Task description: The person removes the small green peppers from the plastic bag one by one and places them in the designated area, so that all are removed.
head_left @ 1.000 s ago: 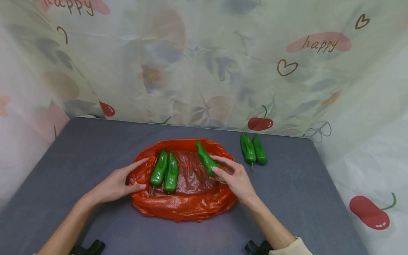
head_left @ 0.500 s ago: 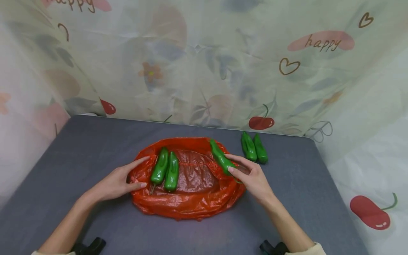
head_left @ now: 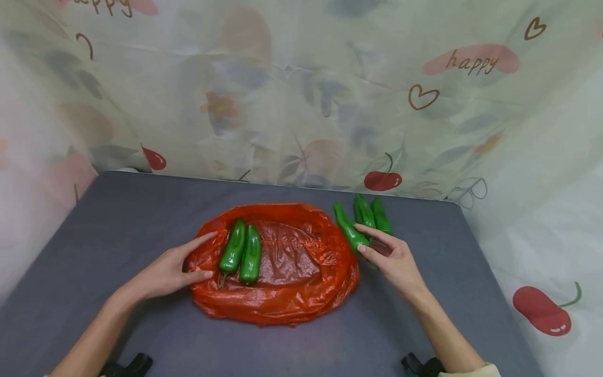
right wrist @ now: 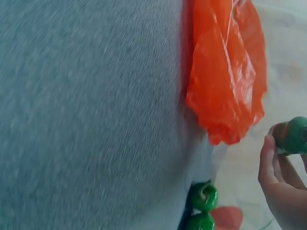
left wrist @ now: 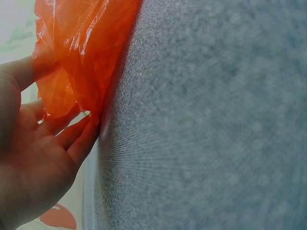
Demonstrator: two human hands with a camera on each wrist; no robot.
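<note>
My right hand point(head_left: 393, 262) pinches a green chili pepper point(head_left: 349, 229) between thumb and fingers, just beyond the right rim of a red plastic bag point(head_left: 278, 303). In the right wrist view the held pepper point(right wrist: 293, 135) appears end-on, raised off the table. The bag lies spread wide, with two green peppers point(head_left: 240, 251) side by side in its left part. At the bag's left rim my left hand point(head_left: 167, 272) holds the plastic, thumb and index finger spread over the edge. The left wrist view shows the fingers point(left wrist: 81, 139) against the orange-looking film point(left wrist: 86, 52).
Two more green peppers point(head_left: 374, 213) lie at the back right of the grey cloth-covered table point(head_left: 282, 353), partly behind the held one. A patterned curtain point(head_left: 292, 104) hangs along the back and sides.
My right hand has carried the pepper from inside the bag out over its right rim, toward the two peppers there. My left hand stays at the bag's left edge.
</note>
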